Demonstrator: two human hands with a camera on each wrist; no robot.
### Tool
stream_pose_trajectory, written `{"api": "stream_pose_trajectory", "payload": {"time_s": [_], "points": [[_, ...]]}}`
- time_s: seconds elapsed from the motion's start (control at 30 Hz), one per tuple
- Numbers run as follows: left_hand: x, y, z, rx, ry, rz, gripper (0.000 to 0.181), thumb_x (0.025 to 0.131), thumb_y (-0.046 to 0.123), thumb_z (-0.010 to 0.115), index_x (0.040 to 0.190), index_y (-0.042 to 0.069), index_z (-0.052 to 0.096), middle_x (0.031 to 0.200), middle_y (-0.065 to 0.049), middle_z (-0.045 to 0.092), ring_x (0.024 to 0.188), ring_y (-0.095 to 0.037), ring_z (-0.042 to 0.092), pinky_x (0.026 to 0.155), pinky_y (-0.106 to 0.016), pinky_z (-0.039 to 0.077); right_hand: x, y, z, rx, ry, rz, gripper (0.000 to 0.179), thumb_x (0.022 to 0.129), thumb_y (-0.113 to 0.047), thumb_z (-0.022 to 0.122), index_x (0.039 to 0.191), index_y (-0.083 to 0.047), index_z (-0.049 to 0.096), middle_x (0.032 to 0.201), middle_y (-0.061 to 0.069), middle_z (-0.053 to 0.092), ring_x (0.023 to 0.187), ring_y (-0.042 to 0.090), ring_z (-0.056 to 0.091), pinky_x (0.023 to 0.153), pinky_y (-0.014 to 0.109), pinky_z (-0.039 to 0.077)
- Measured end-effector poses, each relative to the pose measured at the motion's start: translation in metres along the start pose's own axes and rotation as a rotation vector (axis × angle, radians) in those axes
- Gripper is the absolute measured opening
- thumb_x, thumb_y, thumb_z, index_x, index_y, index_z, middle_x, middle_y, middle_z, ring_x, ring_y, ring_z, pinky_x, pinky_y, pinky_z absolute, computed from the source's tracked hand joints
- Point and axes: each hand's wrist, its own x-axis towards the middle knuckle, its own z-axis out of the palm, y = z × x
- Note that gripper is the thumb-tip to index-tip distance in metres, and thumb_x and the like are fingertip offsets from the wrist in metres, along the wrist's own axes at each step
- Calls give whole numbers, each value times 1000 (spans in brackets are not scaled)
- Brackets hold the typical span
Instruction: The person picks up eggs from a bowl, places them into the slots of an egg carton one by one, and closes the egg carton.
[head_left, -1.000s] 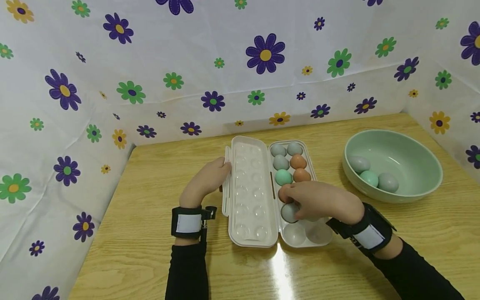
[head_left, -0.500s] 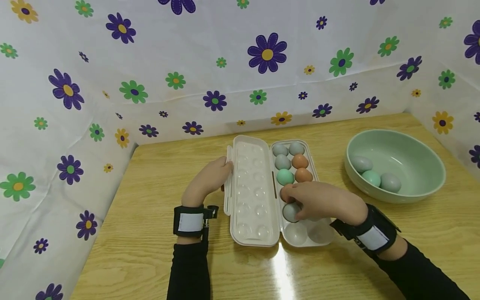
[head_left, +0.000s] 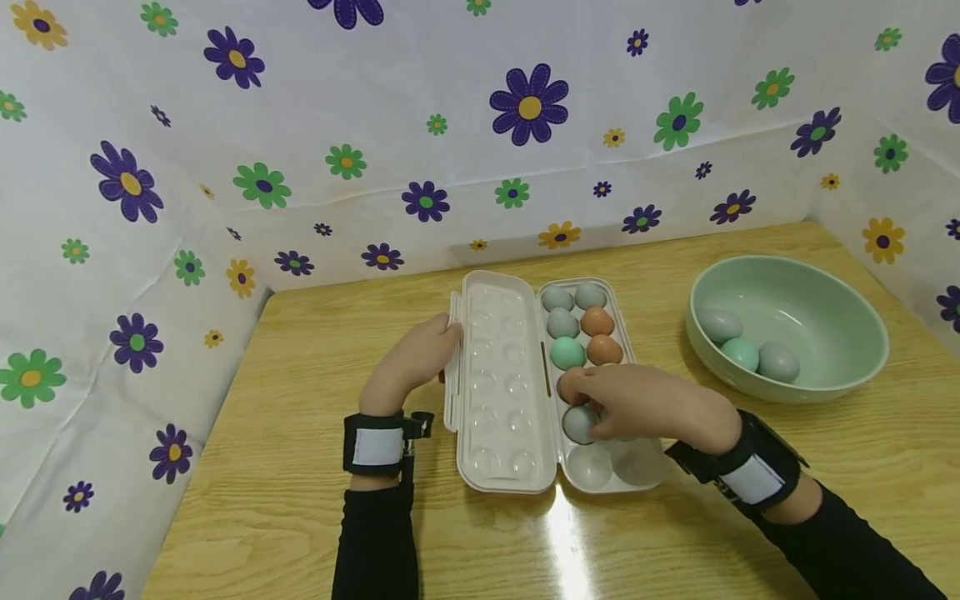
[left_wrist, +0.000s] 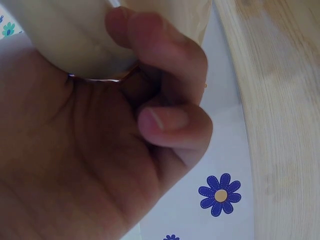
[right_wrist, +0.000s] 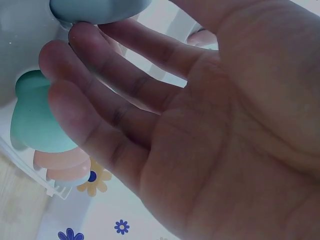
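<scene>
A white plastic egg carton [head_left: 590, 468] lies unfolded on the table, its lid [head_left: 499, 392] to the left. My left hand [head_left: 418, 358] grips the lid's outer edge; in the left wrist view its fingers curl by the pale plastic. Over the carton's right half, my right hand [head_left: 641, 402] holds a grey egg [head_left: 579, 425] between thumb and fingers, low in the left row. Just beyond it a brown egg [head_left: 572, 387] is partly covered by the fingers. Farther back sit a mint egg [head_left: 567, 353] and several grey and brown eggs. A green egg [right_wrist: 37, 112] shows beside my fingertips.
A light green bowl [head_left: 832, 333] stands at the right with two grey eggs [head_left: 778, 362] and a mint egg [head_left: 740, 355] in it. Behind the wooden table [head_left: 300, 467] hangs a white cloth [head_left: 435, 75] printed with flowers.
</scene>
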Motion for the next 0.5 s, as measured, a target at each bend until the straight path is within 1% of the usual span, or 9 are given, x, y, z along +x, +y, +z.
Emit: {"api": "stream_pose_trajectory", "payload": {"time_s": [0.2,0.33,0.43,0.5], "points": [[1,0,0,9,0,1,41,105,29,23,115,2,53,79,-11,57,66,-29,59,54,-27,44,-3,-1,-3,7,21,-20,27,77,-13,76,93,-15,55,79,2,60,68,13,51,59,24,41],[1,0,0,11,-2,1,41,105,29,23,115,2,53,79,-11,57,65,-27,58,54,-27,44,-4,-1,-5,26,10,-26,26,78,-15,76,92,-14,54,79,3,61,69,13,52,60,25,42],[1,0,0,5,-2,0,41,105,29,23,116,3,53,80,-11,57,63,-25,57,54,-27,44,-6,1,-8,35,1,-16,23,80,-16,75,94,-13,57,80,3,63,72,14,54,61,26,44],[1,0,0,-3,-4,-3,41,105,29,23,118,3,52,81,-11,58,62,-23,56,55,-27,45,-7,2,-11,39,2,6,21,82,-17,74,97,-13,60,83,3,64,73,14,55,64,27,46]]}}
